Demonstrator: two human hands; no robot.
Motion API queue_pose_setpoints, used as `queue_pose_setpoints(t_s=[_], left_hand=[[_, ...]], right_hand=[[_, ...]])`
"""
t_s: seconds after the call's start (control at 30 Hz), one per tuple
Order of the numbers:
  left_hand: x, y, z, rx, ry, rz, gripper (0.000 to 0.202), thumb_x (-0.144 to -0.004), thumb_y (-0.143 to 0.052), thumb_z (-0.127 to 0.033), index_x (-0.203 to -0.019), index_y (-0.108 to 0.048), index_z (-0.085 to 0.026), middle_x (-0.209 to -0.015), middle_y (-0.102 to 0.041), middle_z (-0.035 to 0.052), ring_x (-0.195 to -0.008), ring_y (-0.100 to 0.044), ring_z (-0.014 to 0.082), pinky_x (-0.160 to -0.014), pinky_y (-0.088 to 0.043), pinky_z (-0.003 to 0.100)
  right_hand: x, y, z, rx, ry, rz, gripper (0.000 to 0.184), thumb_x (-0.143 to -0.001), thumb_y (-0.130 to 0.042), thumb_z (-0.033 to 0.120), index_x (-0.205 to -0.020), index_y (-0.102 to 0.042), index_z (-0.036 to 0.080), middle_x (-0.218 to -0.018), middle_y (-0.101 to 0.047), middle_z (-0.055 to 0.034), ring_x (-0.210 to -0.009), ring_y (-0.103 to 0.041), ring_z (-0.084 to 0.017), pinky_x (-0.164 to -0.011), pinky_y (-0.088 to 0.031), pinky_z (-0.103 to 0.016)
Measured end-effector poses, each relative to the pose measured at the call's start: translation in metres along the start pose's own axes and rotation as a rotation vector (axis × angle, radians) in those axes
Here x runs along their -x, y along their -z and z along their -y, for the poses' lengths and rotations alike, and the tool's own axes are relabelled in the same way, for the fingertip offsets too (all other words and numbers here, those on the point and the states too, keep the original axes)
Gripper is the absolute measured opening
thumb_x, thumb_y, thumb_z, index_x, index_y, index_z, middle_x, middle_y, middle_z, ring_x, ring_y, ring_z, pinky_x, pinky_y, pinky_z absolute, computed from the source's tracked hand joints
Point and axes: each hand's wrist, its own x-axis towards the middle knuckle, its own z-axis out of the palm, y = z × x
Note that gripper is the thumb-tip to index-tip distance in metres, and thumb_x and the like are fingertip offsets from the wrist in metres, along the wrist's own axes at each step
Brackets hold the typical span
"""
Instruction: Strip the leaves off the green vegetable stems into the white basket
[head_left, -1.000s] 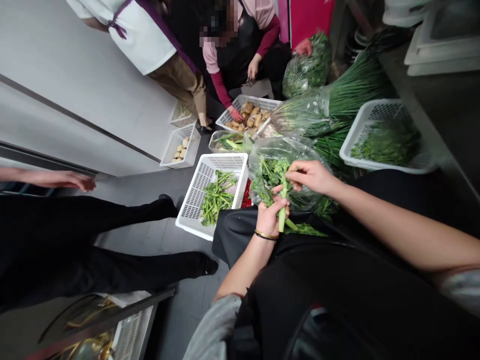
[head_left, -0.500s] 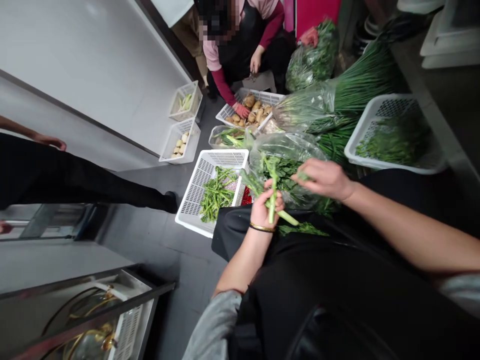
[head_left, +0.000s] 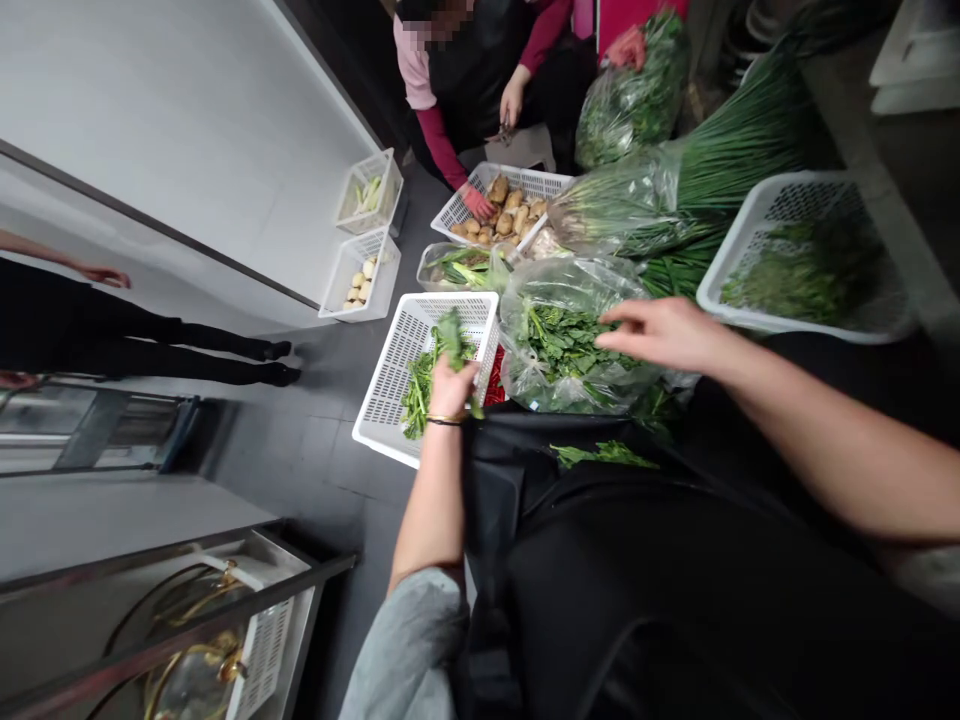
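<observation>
My left hand (head_left: 452, 388) is closed around leafy green stalks (head_left: 452, 335), whose upper end sticks out above the fingers. It is over the near right side of a white slotted basket (head_left: 375, 410), where more cut green stems (head_left: 420, 395) lie. Above an open clear plastic bag (head_left: 577, 275) of leafy greens (head_left: 562, 340) hovers my right hand (head_left: 664, 335). Its fingers are apart and nothing shows in them. A loose leafy sprig (head_left: 604, 454) rests on the black apron over my lap.
Across from me a co-worker's gloved hand (head_left: 478, 203) touches potatoes in a white basket (head_left: 551, 182). Bundled long green stalks (head_left: 750, 140) and a white basket of greens (head_left: 739, 230) are on the right. At left, another person (head_left: 150, 330) stands beyond the floor (head_left: 337, 450).
My left hand has moved left from above my lap to the basket, carrying the stalks. My right hand has shifted slightly, and the green bit in its fingers no longer shows.
</observation>
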Motion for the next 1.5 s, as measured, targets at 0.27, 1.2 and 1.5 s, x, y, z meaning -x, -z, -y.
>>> queue_pose_setpoints(t_s=[0.27,1.2,1.5], left_hand=[[0.07,-0.089,0.013,0.392,0.282,0.683,0.043,-0.061,-0.075,-0.036,-0.095,-0.058,-0.015,-0.07,-0.06,0.0024,-0.051,-0.053,0.0097,-0.049,-0.045,0.024],[0.086,-0.079,0.017,0.605,0.264,0.501,0.034,-0.072,-0.066,-0.044,-0.078,-0.042,-0.02,-0.05,-0.037,-0.0087,-0.034,-0.03,0.004,-0.032,-0.017,0.014],[0.091,-0.09,0.029,0.511,0.314,0.482,0.045,-0.079,-0.052,-0.06,-0.079,-0.048,-0.016,-0.044,-0.041,-0.0056,-0.031,-0.037,0.0073,-0.031,-0.021,0.016]], right_hand=[[-0.02,-0.043,0.018,-0.948,-0.076,0.271,0.035,-0.065,-0.072,0.045,-0.061,-0.054,0.015,-0.049,-0.054,0.0012,-0.039,-0.046,-0.008,-0.038,-0.037,-0.021],[0.025,-0.054,0.03,-0.559,0.082,0.017,0.036,-0.082,-0.049,0.049,-0.069,-0.056,0.016,-0.05,-0.055,-0.0028,-0.048,-0.053,-0.014,-0.046,-0.041,-0.025],[-0.001,-0.05,0.037,-0.356,0.13,0.12,0.033,-0.08,-0.054,0.046,-0.069,-0.06,0.016,-0.05,-0.058,-0.0032,-0.046,-0.052,-0.014,-0.046,-0.037,-0.025]])
